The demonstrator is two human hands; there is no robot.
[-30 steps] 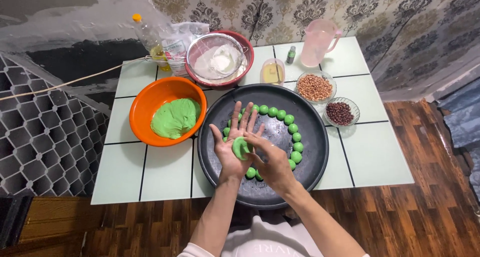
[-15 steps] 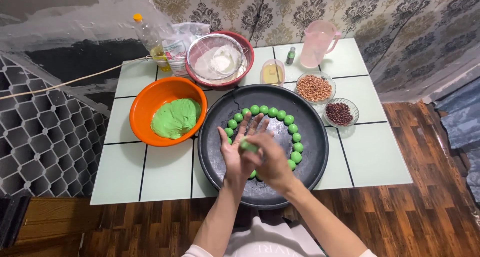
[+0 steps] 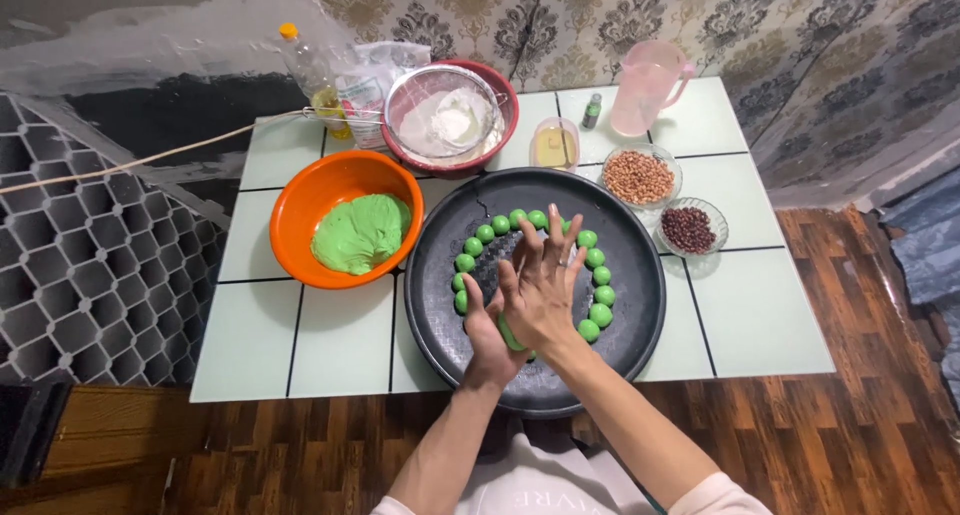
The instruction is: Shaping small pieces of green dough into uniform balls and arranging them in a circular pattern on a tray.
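Pressing flat together over the dark tray, the left hand and right hand have slid across each other since a second ago, rounding the green dough trapped between their palms.

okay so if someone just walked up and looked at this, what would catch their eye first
Probably the two hands, the left hand and right hand, pressed together around a bit of green dough over the big dark round tray at the table's centre. Next, the ring of small green dough balls on that tray, and left of it the bright orange bowl holding more green dough.
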